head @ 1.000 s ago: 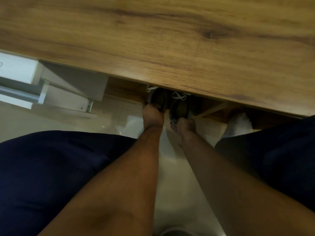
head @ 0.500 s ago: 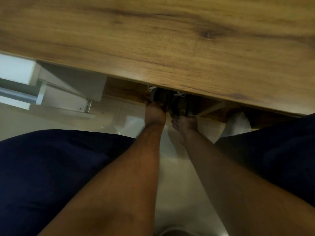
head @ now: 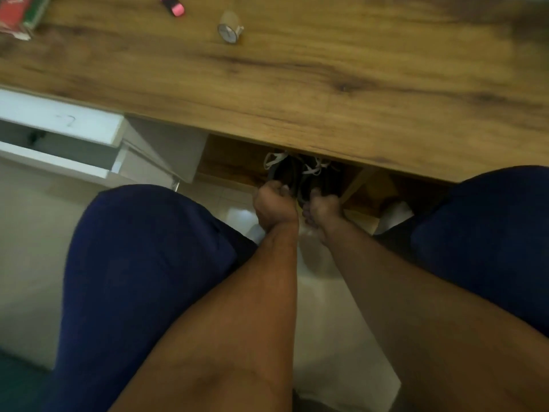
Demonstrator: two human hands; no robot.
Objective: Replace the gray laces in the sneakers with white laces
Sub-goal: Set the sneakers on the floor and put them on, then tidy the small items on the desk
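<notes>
Two dark sneakers stand side by side under the wooden desk's front edge, the left sneaker (head: 283, 172) and the right sneaker (head: 319, 178), both with pale laces (head: 274, 159) showing at their far ends. My left hand (head: 274, 205) grips the heel of the left sneaker with curled fingers. My right hand (head: 322, 209) grips the heel of the right sneaker. The toes of both shoes are hidden under the desk.
The wooden desk (head: 297, 84) spans the top; on it lie a wristwatch (head: 228, 29), a pink marker (head: 172, 4) and a red book (head: 16, 13). A white drawer unit (head: 65, 135) stands at left. My knees in dark blue shorts flank the pale floor (head: 326, 307).
The view has tilted up, so more of the desk top shows. Both hands keep hold of the sneakers' heels and the shoes have come slightly out from under the desk.
</notes>
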